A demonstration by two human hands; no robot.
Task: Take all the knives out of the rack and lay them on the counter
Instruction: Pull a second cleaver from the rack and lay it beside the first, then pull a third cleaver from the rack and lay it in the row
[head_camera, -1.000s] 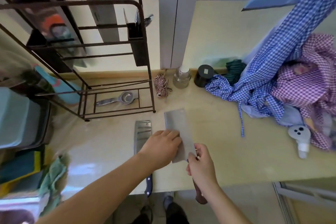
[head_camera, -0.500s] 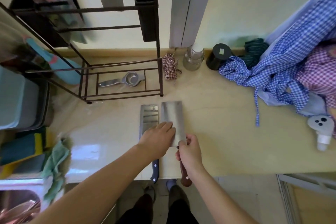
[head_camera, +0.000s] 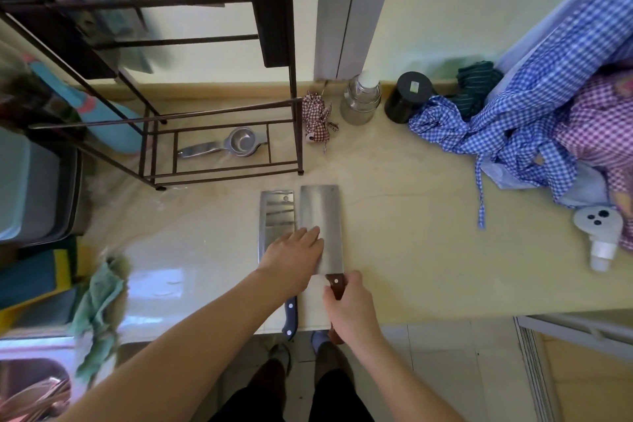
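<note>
The right hand (head_camera: 352,310) grips the brown-handled steel cleaver (head_camera: 322,226), flat on the beige counter (head_camera: 411,250) under the open left hand (head_camera: 294,257); likely next, release and return to the black metal rack (head_camera: 219,79).

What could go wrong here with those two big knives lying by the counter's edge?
The left hand rests flat on both blades, so a slip could cut it. Both handles overhang the counter edge; a nudge to the blue-handled cleaver might tip it toward the feet. The right hand grips the wood-handled cleaver.
</note>
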